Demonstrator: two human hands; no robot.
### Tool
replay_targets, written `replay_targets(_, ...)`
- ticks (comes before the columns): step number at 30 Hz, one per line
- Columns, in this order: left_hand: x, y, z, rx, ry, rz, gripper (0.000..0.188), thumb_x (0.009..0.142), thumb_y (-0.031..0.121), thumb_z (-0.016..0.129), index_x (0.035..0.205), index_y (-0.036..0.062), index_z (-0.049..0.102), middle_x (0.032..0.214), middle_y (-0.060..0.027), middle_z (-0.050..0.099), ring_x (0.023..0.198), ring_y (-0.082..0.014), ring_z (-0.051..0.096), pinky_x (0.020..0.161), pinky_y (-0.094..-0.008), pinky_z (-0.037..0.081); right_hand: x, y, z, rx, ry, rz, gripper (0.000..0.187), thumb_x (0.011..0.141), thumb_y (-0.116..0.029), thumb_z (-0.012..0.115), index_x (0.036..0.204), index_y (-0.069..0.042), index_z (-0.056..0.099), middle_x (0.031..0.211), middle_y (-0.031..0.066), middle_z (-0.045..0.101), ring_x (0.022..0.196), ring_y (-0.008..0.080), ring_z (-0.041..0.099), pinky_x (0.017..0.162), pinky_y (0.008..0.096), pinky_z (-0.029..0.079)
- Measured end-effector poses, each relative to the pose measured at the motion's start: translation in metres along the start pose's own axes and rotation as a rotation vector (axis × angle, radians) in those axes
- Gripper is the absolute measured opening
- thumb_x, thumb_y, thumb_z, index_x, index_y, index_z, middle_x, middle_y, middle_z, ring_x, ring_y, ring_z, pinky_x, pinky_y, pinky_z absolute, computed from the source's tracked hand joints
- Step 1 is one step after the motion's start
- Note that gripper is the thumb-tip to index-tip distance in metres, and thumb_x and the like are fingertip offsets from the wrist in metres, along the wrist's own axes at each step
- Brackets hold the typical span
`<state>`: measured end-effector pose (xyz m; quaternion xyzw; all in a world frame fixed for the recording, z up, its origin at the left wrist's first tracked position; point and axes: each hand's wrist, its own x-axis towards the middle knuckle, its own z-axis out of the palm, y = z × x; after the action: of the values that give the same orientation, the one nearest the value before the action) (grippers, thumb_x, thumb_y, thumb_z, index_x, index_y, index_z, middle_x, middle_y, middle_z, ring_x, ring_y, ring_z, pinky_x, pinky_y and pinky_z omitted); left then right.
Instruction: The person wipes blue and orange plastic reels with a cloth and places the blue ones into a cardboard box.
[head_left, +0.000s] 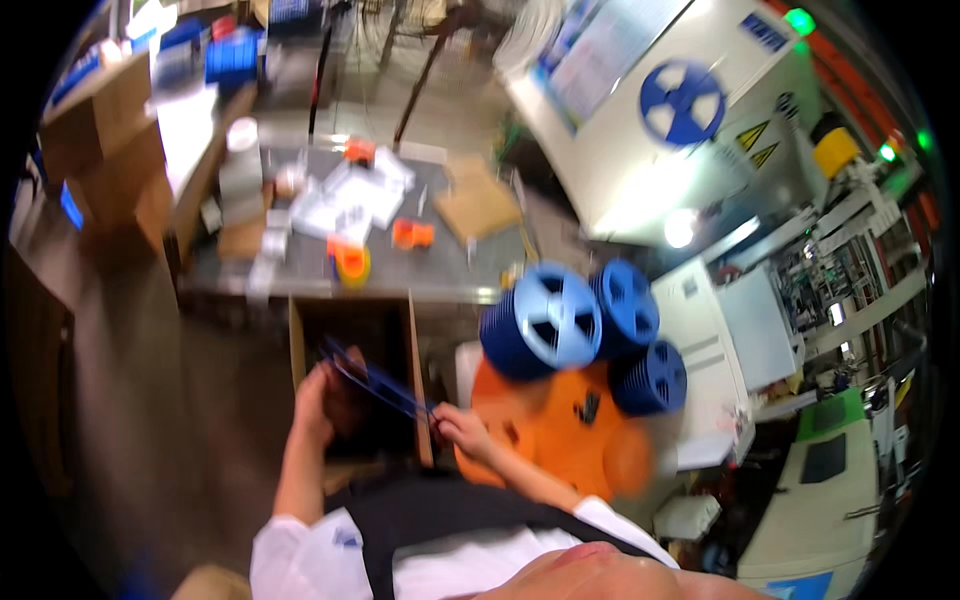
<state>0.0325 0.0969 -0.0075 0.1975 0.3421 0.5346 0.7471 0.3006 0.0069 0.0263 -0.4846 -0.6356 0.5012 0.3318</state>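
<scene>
A blue plastic reel (376, 381) is held tilted, nearly edge-on, between my two hands. My left hand (318, 398) is closed on its far-left side, and the fingers are partly blurred. At its near-right side, my right hand (461, 431) pinches the rim. The reel hangs over an open cardboard box (420, 385), whose inside is dark, so its contents cannot be made out. To the right, stacked blue reels (556, 318) stand on a round orange table (560, 425), with a second stack (630, 305) and a shorter one (655, 376) beside them.
Beyond the box, a grey workbench (295, 272) carries papers (350, 200), orange tape dispensers (412, 234) and flat cardboard (478, 200). Cardboard boxes (105, 150) are stacked at left. A white machine (620, 130) stands at far right, with further machinery (820, 480) nearer.
</scene>
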Motion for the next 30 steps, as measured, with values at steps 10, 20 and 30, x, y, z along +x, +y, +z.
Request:
replay_targets(10,-0.006,-0.023,-0.007,0.098,-0.191,0.073,0.051,0.084,0.019,0.059,0.129,-0.001,0.045,0.116,-0.0115,0.058,0.101,-0.0242,0.059,0.09,-0.0379,0.048,0.008,0.021,0.022,0.833,0.441,0.424,0.052,0.097,-0.051,0.035,0.088,-0.005,0.058,0.063,0.0052,0.057,0.053,0.0164,0.055,0.053,0.0279,0.046)
replay_targets(20,0.004,0.03,-0.01,-0.074,-0.255,0.145,0.057,0.081,0.024,0.054,0.134,0.006,0.04,0.109,-0.0149,0.058,0.088,-0.0306,0.061,0.071,-0.0458,0.056,-0.003,-0.063,-0.078,1.344,0.826,-0.306,0.046,0.095,-0.051,0.04,0.076,-0.01,0.051,0.05,0.0001,0.039,0.041,0.0138,0.038,0.052,0.0316,0.04)
replay_targets(30,-0.028,0.006,-0.057,-0.143,0.136,0.06,0.043,0.089,0.01,0.039,0.131,0.0018,0.043,0.124,-0.016,0.052,0.11,-0.0318,0.056,0.091,-0.0452,0.049,-0.027,-0.132,-0.064,1.499,0.697,-0.198,0.04,0.096,-0.045,0.043,0.081,-0.009,0.053,0.056,-0.0018,0.045,0.048,0.0106,0.045,0.06,0.0304,0.049)
